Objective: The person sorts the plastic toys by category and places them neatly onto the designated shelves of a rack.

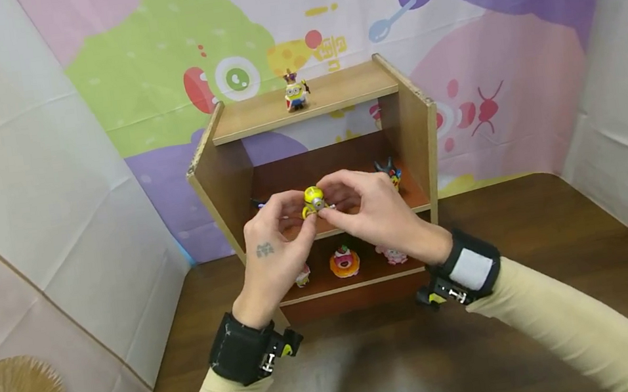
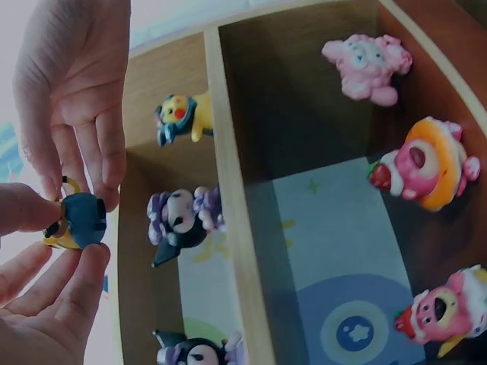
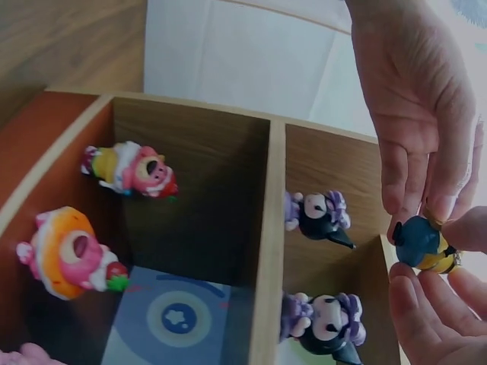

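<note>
A small yellow minion figurine [image 1: 314, 200] with a round grey goggle is held in front of the shelf's middle tier. My left hand [image 1: 273, 251] pinches its left side between thumb and fingers. From the other side, my right hand [image 1: 376, 213] pinches it too, with the thumb low near the goggle. Both wrist views show the figurine's blue lower body: in the left wrist view the minion [image 2: 82, 219] lies between the fingertips, and in the right wrist view the figurine [image 3: 421, 242] does too. Fingers cover part of its sides.
A wooden shelf [image 1: 429, 147] stands on a brown table [image 1: 508, 223]. A crowned minion [image 1: 295, 94] is on its top board. Black-and-purple figurines [image 2: 183, 217] and a dark-eared yellow one [image 2: 179, 118] occupy the middle tier. Pink figurines, one in an orange ring [image 1: 345, 263], stand on the bottom tier.
</note>
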`<act>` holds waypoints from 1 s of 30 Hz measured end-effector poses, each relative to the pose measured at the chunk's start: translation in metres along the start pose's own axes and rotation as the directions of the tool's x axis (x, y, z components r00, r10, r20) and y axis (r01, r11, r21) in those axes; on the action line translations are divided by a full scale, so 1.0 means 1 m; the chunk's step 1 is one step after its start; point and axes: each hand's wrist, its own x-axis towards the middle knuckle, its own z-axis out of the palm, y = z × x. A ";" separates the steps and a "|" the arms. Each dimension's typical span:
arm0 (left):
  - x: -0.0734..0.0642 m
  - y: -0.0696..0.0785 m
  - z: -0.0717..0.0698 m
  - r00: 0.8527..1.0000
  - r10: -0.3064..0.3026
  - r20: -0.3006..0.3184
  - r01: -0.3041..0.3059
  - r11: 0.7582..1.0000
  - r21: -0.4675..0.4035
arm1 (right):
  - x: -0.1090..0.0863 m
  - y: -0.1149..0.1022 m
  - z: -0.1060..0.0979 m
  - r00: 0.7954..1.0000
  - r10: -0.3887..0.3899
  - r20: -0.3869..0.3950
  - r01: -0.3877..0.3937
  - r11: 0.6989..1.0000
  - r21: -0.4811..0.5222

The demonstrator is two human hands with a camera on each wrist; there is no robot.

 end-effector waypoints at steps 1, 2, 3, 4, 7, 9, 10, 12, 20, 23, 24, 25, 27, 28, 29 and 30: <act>0.003 0.000 -0.001 1.000 -0.005 0.001 0.005 1.000 0.003 | 0.003 0.000 0.000 1.000 0.005 0.002 -0.005 1.000 -0.004; 0.005 0.000 -0.002 1.000 -0.011 0.000 0.011 1.000 0.004 | 0.005 0.000 -0.001 1.000 0.010 0.006 -0.010 1.000 -0.004; 0.007 0.000 -0.004 1.000 -0.016 -0.001 0.016 1.000 0.010 | 0.008 -0.001 -0.001 1.000 0.014 0.010 -0.014 1.000 -0.003; 0.009 0.000 -0.006 1.000 -0.022 0.000 0.022 1.000 0.015 | 0.011 -0.001 -0.001 1.000 0.015 0.016 -0.015 1.000 0.001; 0.015 0.000 -0.012 0.999 -0.033 0.001 0.033 0.999 0.026 | 0.020 -0.004 0.000 0.999 0.010 0.032 -0.010 1.000 -0.004; 0.020 0.001 -0.017 0.999 -0.033 0.001 0.032 0.999 0.040 | 0.027 -0.006 0.001 0.999 0.005 0.040 -0.004 1.000 -0.012; 0.022 0.001 -0.019 0.999 -0.032 0.003 0.032 0.998 0.047 | 0.030 -0.007 0.001 0.999 0.004 0.042 -0.003 1.000 -0.017; 0.028 0.002 -0.024 0.999 -0.037 0.013 0.037 0.997 0.064 | 0.038 -0.009 0.001 0.999 0.002 0.043 0.000 0.999 -0.037; 0.054 0.010 -0.043 0.987 -0.134 0.093 0.120 0.983 0.140 | 0.064 -0.014 0.001 0.998 0.016 0.058 -0.013 0.999 -0.052; 0.063 0.011 -0.049 0.979 -0.178 0.100 0.159 0.973 0.168 | 0.074 -0.015 0.001 0.997 0.024 0.068 -0.019 0.997 -0.070; 0.067 0.011 -0.051 0.976 -0.190 0.101 0.170 0.969 0.179 | 0.078 -0.016 0.001 0.997 0.024 0.070 -0.019 0.996 -0.082; 0.070 0.012 -0.053 0.974 -0.202 0.104 0.180 0.965 0.191 | 0.082 -0.017 0.001 0.997 0.028 0.068 -0.021 0.996 -0.091; 0.078 0.012 -0.058 0.967 -0.226 0.115 0.198 0.956 0.214 | 0.090 -0.018 0.001 0.997 0.035 0.064 -0.028 0.994 -0.105; 0.082 0.014 -0.061 0.965 -0.233 0.122 0.200 0.952 0.231 | 0.093 -0.019 0.002 0.997 0.041 0.063 -0.034 0.994 -0.106; 0.086 0.015 -0.064 0.962 -0.239 0.130 0.203 0.948 0.244 | 0.097 -0.019 0.003 0.997 0.045 0.063 -0.039 0.994 -0.101; 0.090 0.016 -0.067 0.959 -0.244 0.143 0.203 0.945 0.255 | 0.100 -0.020 0.004 0.997 0.052 0.064 -0.045 0.994 -0.096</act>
